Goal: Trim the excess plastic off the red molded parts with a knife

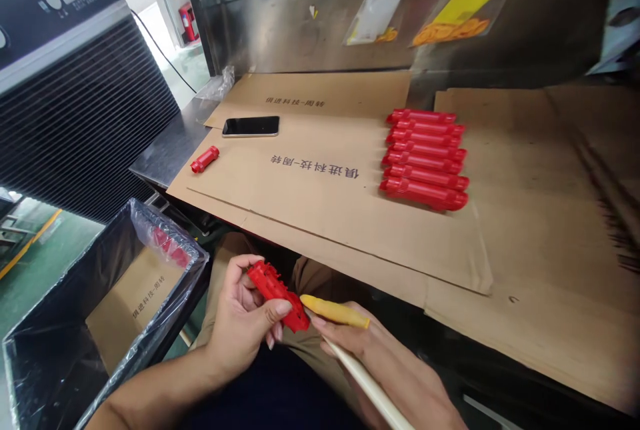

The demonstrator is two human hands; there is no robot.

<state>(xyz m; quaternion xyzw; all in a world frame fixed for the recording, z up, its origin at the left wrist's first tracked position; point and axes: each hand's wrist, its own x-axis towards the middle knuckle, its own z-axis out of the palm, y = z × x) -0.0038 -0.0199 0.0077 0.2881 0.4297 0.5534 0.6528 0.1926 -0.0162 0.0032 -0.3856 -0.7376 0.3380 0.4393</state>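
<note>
Gripping a ridged red plastic part (278, 294) between thumb and curled fingers, the left hand (243, 323) holds it low over the person's lap, just off the near edge of the counter (165, 150). The right hand (395, 367) is closed around a slim, smooth cream-coloured tool (367, 387), its forefinger sheathed in a yellow rubber finger cot (336, 311) whose tip touches the part's lower end.

Flat sheets of brown corrugated cardboard (325, 217), printed with dark characters, cover the steel counter. Toward the middle of the counter lies a neat row of long red plastic cylinders (425, 158), glossy and ribbed at their left ends, laid side by side and touching. A shorter red piece (205, 159) lies alone near the cardboard's left edge, and a black smartphone (251, 126) rests face up just behind it.

Left of the lap stands a dark bin (45, 350) lined with crinkled clear plastic, holding a cardboard slab and a few red pieces. A black louvred machine (75, 103) stands at the counter's left end.
</note>
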